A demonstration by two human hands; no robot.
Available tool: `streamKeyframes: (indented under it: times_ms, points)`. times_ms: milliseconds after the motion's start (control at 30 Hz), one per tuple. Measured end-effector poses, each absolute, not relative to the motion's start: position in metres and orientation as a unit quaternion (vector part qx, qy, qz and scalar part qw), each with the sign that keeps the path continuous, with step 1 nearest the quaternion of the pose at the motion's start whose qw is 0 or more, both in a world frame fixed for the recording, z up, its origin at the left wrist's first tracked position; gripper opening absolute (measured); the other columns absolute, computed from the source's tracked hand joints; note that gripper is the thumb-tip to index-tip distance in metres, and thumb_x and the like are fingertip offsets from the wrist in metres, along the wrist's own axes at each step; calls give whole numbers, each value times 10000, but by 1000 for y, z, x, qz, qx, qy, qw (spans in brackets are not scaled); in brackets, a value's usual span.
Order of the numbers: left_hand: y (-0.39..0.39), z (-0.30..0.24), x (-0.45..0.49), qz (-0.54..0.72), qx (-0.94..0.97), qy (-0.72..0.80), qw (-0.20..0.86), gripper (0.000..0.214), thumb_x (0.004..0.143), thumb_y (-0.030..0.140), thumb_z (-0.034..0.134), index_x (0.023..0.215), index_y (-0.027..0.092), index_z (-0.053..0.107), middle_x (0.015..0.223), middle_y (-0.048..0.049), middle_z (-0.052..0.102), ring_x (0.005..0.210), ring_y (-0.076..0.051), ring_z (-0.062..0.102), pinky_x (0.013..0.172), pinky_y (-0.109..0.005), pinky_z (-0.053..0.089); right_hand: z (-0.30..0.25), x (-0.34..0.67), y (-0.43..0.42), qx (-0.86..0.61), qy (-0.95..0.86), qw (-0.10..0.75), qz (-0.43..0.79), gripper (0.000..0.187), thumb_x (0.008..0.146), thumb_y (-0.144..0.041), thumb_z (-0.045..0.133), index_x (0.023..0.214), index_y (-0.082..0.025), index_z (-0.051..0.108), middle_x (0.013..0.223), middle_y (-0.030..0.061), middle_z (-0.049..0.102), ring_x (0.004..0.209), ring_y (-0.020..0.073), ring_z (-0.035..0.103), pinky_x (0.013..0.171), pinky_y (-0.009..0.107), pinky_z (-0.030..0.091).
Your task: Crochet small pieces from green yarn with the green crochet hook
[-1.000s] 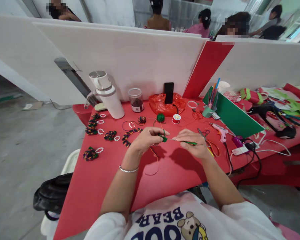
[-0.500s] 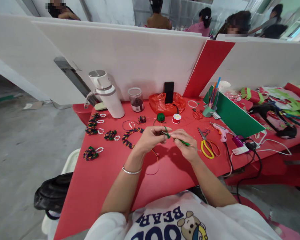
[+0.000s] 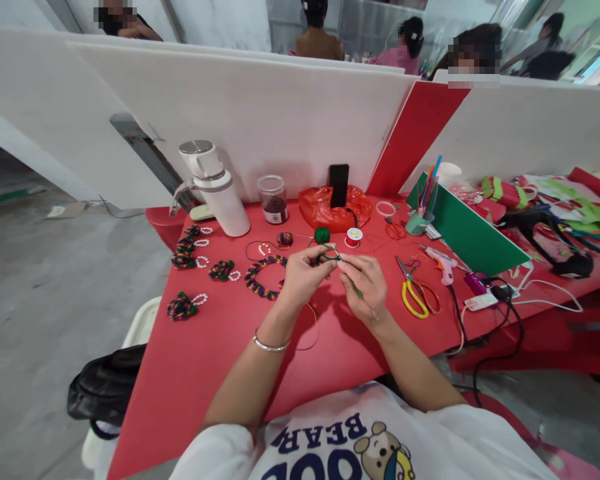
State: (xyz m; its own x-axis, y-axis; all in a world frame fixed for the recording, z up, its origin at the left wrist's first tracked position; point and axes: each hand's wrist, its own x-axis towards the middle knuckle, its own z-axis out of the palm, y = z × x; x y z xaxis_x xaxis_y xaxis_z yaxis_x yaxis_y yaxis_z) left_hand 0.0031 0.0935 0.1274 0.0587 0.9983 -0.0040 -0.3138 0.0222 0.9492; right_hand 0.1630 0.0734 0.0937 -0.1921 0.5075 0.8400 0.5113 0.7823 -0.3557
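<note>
My left hand point(image 3: 301, 277) pinches a loop of green yarn point(image 3: 332, 252) between thumb and fingers. In my right hand point(image 3: 365, 287) is a crochet hook point(image 3: 357, 291) with a green handle, its tip at the yarn close to my left fingertips. Just beyond the hands lies a green yarn ball point(image 3: 323, 235), with a small multicoloured yarn ball point(image 3: 285, 239) to its left. A multicoloured crocheted ring point(image 3: 254, 281) lies beside my left hand, partly hidden by it. An orange-yellow thread point(image 3: 316, 320) trails on the table below my hands.
Several yarn pieces with white bead loops point(image 3: 181, 307) lie at left. A white flask point(image 3: 225, 203), a clear jar point(image 3: 273, 200) and a phone point(image 3: 339, 185) on a red bag stand behind. Yellow-handled scissors point(image 3: 414, 298), a pink glue gun point(image 3: 446, 267) and a power strip point(image 3: 480, 301) lie right.
The crochet hook has turned, its handle now pointing more towards me. My right hand has rotated and moved slightly left. The green yarn loop now stretches between both hands.
</note>
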Motion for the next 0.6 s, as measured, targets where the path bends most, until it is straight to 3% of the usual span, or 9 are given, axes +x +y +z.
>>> streamKeyframes:
  times_ms: [133,300,600]
  points:
    - [95,131,-7,507,392,367,674,469,540,242,899,980,117,792,626,24,619,452,-33,405,452,-209,287,94,171,79,-298,-773,558,50,349,967,-194,625,1269,-354,693,1227,62,737,1088,237,655,923,461,563]
    - [96,135,-19,470,396,351,707,424,535,182,871,949,114,804,560,32,577,451,-33,364,466,-218,244,105,189,89,-267,-793,524,161,228,980,-326,637,1179,-354,742,1124,53,760,1040,232,667,926,467,562]
    - [98,135,-27,435,419,355,714,429,550,171,788,970,90,808,533,41,530,436,-31,337,469,-223,207,113,204,91,-254,-817,487,178,198,965,-339,665,1135,-356,766,1100,35,803,1036,228,671,944,469,555]
